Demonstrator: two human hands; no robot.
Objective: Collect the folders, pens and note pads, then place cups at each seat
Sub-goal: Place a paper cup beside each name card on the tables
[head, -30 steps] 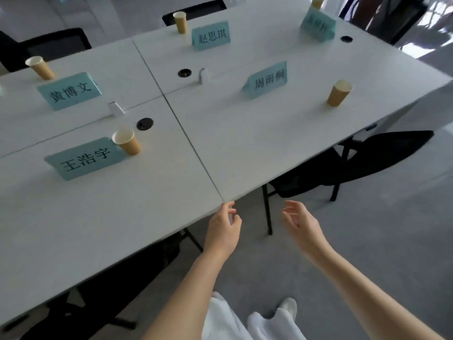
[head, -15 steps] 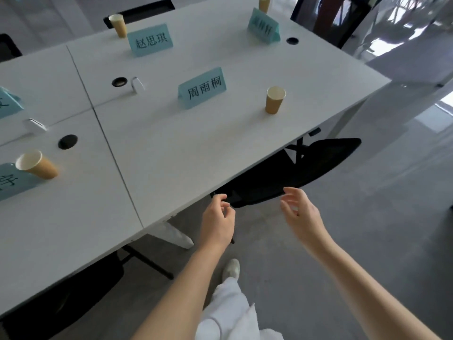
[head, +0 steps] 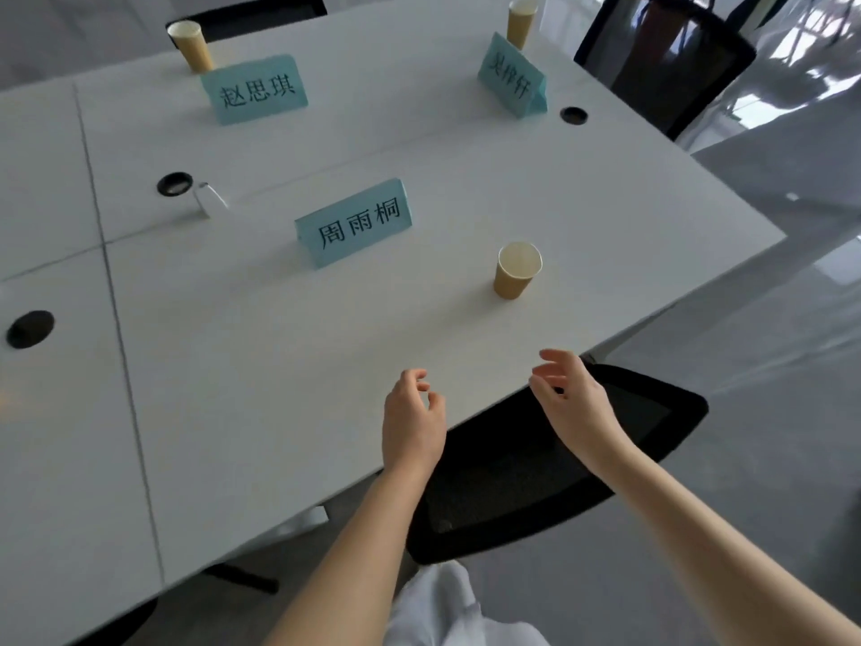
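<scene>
White table (head: 279, 366) carries three paper cups: one (head: 516, 270) beside the near name card (head: 354, 223), two more (head: 191, 44) (head: 521, 21) at the far seats. Left hand (head: 412, 419) and right hand (head: 575, 398) hover empty over the near edge, fingers loosely curled and apart.

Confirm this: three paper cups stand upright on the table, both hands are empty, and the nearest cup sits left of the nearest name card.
One thing is off. The head view shows the nearest cup to the right of the nearest name card, not left. The rest holds: three cups stand upright on the table, and the left hand and right hand are empty.
</scene>
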